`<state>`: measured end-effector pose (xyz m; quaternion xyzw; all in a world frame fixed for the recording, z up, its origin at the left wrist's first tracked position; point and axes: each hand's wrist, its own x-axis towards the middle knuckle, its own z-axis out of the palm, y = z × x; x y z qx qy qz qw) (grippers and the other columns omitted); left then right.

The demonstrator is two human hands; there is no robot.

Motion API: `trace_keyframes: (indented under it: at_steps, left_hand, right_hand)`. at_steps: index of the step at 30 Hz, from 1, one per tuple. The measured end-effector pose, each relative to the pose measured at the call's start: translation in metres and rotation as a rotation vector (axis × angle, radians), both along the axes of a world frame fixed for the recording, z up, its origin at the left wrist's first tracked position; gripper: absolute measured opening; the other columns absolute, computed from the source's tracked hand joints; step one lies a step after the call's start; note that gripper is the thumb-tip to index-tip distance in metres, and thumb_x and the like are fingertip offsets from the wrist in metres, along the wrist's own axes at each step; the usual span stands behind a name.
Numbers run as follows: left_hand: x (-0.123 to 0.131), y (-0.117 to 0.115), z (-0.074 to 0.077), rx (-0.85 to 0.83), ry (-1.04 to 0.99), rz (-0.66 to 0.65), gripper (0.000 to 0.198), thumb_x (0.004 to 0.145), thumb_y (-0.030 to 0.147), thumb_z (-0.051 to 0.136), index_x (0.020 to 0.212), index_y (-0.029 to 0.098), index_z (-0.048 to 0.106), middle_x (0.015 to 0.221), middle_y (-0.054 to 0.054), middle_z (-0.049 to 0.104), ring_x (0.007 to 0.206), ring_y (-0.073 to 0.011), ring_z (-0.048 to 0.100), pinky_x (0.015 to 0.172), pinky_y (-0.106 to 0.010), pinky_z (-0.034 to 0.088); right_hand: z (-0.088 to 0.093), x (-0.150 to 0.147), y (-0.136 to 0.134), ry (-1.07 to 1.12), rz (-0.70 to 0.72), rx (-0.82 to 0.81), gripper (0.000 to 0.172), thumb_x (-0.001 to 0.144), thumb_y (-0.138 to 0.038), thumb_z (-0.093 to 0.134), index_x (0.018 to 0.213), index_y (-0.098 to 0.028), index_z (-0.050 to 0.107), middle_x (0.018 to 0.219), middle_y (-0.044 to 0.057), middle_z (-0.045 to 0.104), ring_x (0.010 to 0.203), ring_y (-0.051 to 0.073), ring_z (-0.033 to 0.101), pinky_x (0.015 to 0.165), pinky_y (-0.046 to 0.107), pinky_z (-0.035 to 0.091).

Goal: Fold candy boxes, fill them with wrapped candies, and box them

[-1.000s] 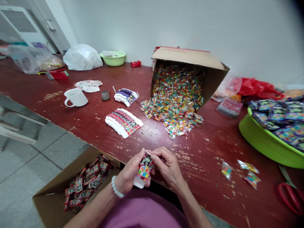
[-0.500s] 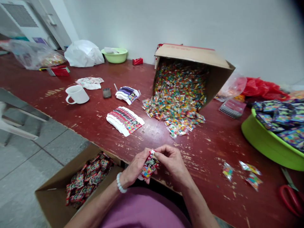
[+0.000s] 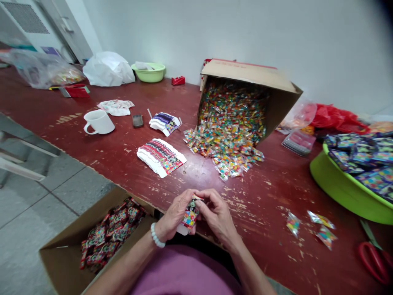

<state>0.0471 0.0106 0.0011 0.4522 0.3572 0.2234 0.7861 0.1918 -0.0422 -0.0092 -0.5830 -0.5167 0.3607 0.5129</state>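
Between my two hands, at the table's front edge, is a small printed candy box (image 3: pixel 190 217), red with bright coloured dots. My left hand (image 3: pixel 175 215) wraps round its left side, a white flap sticking out at the lower end. The fingers of my right hand (image 3: pixel 215 213) pinch its upper end, where the top flap looks folded over. Beyond my hands lies a fanned stack of flat red boxes (image 3: pixel 161 155), with a smaller purple stack (image 3: pixel 165 123) behind it. Small clear candy packets (image 3: pixel 230 143) spill from a tipped cardboard box (image 3: pixel 282 102).
Below the table at left, an open carton (image 3: pixel 58 262) holds several red boxes. A green basin (image 3: pixel 340 192) of purple packs stands at right, near red scissors (image 3: pixel 373 262) and loose packets (image 3: pixel 325 235). A white mug (image 3: pixel 102 123) stands at left, a green bowl (image 3: pixel 150 73) farther back.
My right fingers have pressed over the upper end of the candy box, and its raised white flap no longer shows. The view has shifted slightly.
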Motion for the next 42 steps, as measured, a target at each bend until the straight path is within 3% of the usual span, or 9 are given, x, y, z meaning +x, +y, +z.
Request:
trace_keyframes:
  at_steps: [3, 8, 12, 20, 25, 28, 35, 39, 42]
  left_hand:
    - [-0.004, 0.009, 0.0, -0.05, -0.055, 0.079, 0.041, 0.087, 0.051, 0.059, 0.115, 0.022, 0.05, 0.074, 0.0, 0.065, 0.05, -0.013, 0.062, 0.046, -0.021, 0.046]
    - [-0.014, 0.02, 0.0, -0.085, -0.082, 0.159, 0.039, 0.078, 0.032, 0.074, 0.109, 0.02, 0.054, 0.102, -0.007, 0.069, 0.074, -0.0135, 0.066, 0.065, -0.024, 0.05]
    - [-0.018, 0.023, -0.001, -0.083, -0.062, 0.254, 0.041, 0.068, 0.025, 0.083, 0.1, 0.018, 0.058, 0.089, -0.001, 0.067, 0.066, -0.0098, 0.06, 0.063, -0.022, 0.049]
    - [-0.034, 0.041, -0.002, 0.047, 0.018, 0.36, 0.048, 0.062, 0.026, 0.085, 0.103, 0.016, 0.062, 0.086, 0.0, 0.066, 0.069, -0.0117, 0.062, 0.064, -0.023, 0.053]
    - [-0.035, 0.043, -0.006, -0.011, 0.009, 0.411, 0.043, 0.063, 0.026, 0.085, 0.094, 0.017, 0.056, 0.078, 0.001, 0.066, 0.062, -0.0139, 0.064, 0.048, -0.022, 0.053]
    - [-0.034, 0.038, -0.006, -0.1, -0.088, 0.444, 0.041, 0.064, 0.021, 0.084, 0.09, 0.019, 0.052, 0.076, 0.002, 0.064, 0.063, -0.0151, 0.065, 0.052, -0.029, 0.058]
    - [-0.04, 0.022, -0.001, -0.194, -0.155, 0.126, 0.053, 0.065, 0.012, 0.081, 0.112, 0.016, 0.058, 0.103, -0.009, 0.069, 0.079, -0.0182, 0.068, 0.066, -0.029, 0.058]
    - [-0.034, 0.012, -0.003, -0.179, -0.14, -0.163, 0.047, 0.067, 0.016, 0.078, 0.11, 0.009, 0.062, 0.092, -0.01, 0.069, 0.072, -0.0158, 0.067, 0.065, -0.025, 0.054]
    - [-0.028, 0.009, -0.002, -0.139, -0.133, -0.225, 0.048, 0.068, 0.016, 0.074, 0.112, 0.012, 0.059, 0.09, -0.006, 0.067, 0.07, -0.0164, 0.067, 0.064, -0.026, 0.053]
  right_hand:
    - [-0.004, 0.032, 0.02, -0.118, -0.125, -0.008, 0.026, 0.09, -0.039, 0.058, 0.108, -0.021, 0.064, 0.095, 0.005, 0.066, 0.077, 0.019, 0.06, 0.07, 0.031, 0.048]
    - [-0.02, 0.086, 0.062, -0.848, -0.323, -0.077, 0.044, 0.081, -0.026, 0.064, 0.124, -0.017, 0.059, 0.129, 0.015, 0.059, 0.116, 0.034, 0.047, 0.093, 0.046, 0.038]
    - [-0.035, 0.096, 0.079, -0.969, -0.345, -0.103, 0.032, 0.084, -0.022, 0.059, 0.114, -0.017, 0.066, 0.116, 0.016, 0.065, 0.113, 0.033, 0.048, 0.093, 0.046, 0.037]
    - [-0.029, 0.102, 0.063, -0.742, -0.498, 0.066, 0.031, 0.092, -0.034, 0.05, 0.105, -0.018, 0.072, 0.098, 0.011, 0.066, 0.093, 0.025, 0.057, 0.085, 0.038, 0.044]
    - [-0.002, 0.06, 0.024, 0.223, -0.398, -0.067, 0.043, 0.079, -0.049, 0.07, 0.11, -0.019, 0.068, 0.075, 0.001, 0.065, 0.059, 0.014, 0.055, 0.057, 0.026, 0.043]
    - [0.004, 0.027, 0.007, 0.515, -0.277, -0.169, 0.043, 0.071, -0.046, 0.079, 0.103, -0.019, 0.068, 0.073, -0.001, 0.065, 0.059, 0.012, 0.056, 0.053, 0.023, 0.043]
    - [0.002, 0.009, 0.004, 0.453, -0.273, -0.123, 0.031, 0.071, -0.041, 0.079, 0.091, -0.019, 0.069, 0.077, -0.001, 0.068, 0.068, 0.013, 0.059, 0.064, 0.023, 0.047]
    - [0.008, 0.019, 0.005, 0.279, -0.138, -0.173, 0.028, 0.081, -0.042, 0.07, 0.097, -0.02, 0.073, 0.084, 0.002, 0.071, 0.074, 0.016, 0.061, 0.068, 0.026, 0.047]
    - [0.01, 0.022, 0.004, 0.212, -0.082, -0.198, 0.03, 0.086, -0.043, 0.063, 0.103, -0.019, 0.073, 0.082, 0.002, 0.072, 0.072, 0.017, 0.062, 0.066, 0.026, 0.046]
